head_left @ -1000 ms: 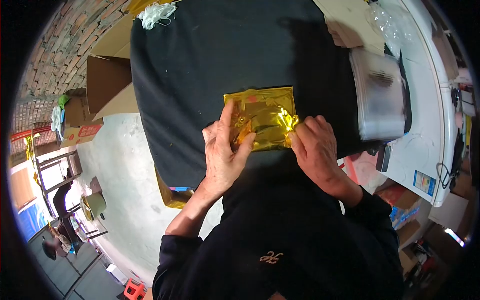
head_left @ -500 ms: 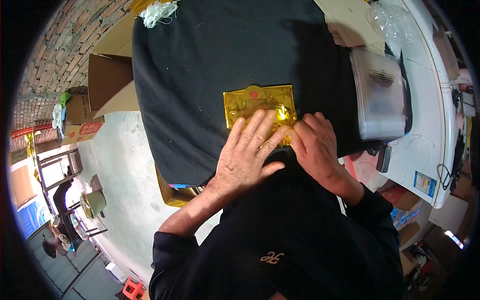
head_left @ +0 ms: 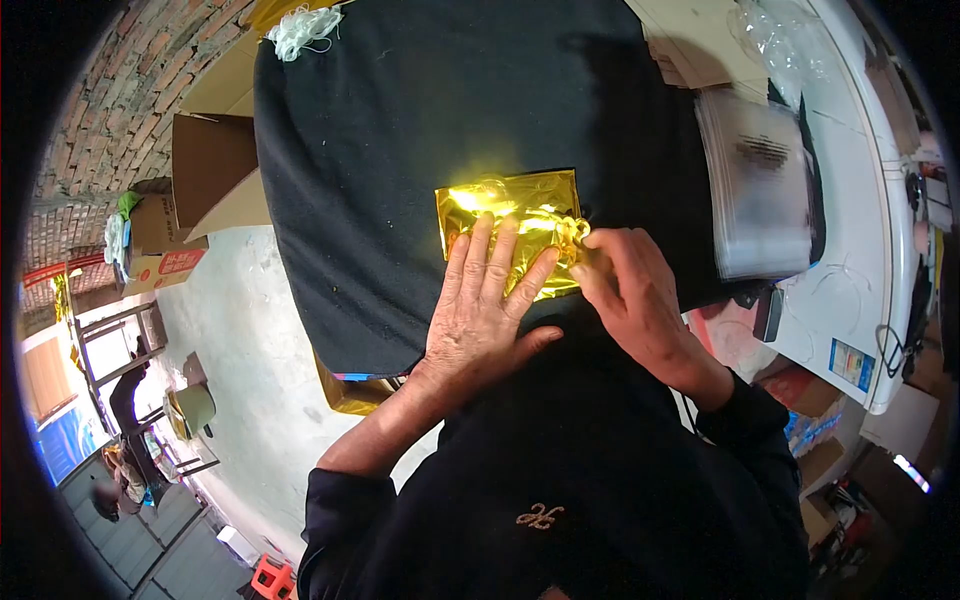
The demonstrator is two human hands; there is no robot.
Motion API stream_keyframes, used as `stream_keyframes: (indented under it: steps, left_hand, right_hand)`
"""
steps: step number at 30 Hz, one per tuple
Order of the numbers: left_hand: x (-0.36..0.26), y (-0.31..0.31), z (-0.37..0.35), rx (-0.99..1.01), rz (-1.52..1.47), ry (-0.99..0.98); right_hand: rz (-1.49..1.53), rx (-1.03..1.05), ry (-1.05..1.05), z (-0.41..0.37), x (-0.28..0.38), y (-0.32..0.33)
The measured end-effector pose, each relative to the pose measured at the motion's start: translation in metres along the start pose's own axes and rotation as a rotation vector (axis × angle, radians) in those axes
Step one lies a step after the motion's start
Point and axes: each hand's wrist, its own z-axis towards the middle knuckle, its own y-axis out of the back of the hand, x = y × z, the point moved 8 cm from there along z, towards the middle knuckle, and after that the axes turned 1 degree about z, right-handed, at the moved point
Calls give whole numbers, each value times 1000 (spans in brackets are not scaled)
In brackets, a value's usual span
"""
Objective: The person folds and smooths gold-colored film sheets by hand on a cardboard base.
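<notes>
A shiny gold foil packet lies on the black cloth in front of me. My left hand rests flat on its lower left part with fingers spread, covering some of it. At the packet's right edge, the foil is bunched up by the curled thumb and index finger of my right hand. The exact contact there is partly hidden. Bright glare covers the packet's upper left.
A stack of clear plastic sleeves lies to the right, beside a white surface. White string sits at the far left corner. An open cardboard box stands left of the cloth. A person is at the far lower left.
The packet's right edge is more bunched and raised. My right thumb and index finger have shifted up along it and slightly apart. Glare now hides the red dot seen earlier.
</notes>
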Motion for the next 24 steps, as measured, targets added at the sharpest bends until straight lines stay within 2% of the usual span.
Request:
stream_keyframes:
  steps: [2,5,6,10,16,19,22,24]
  left_hand:
    - [0,0,0,13,1,6]
    - [1,0,1,13,-1,6]
    - [1,0,1,10,-2,4]
    - [1,-1,0,16,11,12]
    - [2,-3,1,30,29,26]
    - [3,-4,0,31,23,23]
    - [3,-4,-1,23,1,16]
    - [3,-4,-1,25,-3,19]
  right_hand:
    - [144,-41,-66,-8,-7,6]
    - [3,-142,185,-17,8,16]
    - [-39,-117,229,-20,13,14]
    - [-180,-79,174,-19,18,0]
    - [-171,-62,115,-12,9,-10]
    - [-73,-115,100,-10,9,-7]
    - [-107,-190,172,-8,17,1]
    - [-116,-151,150,-10,15,-2]
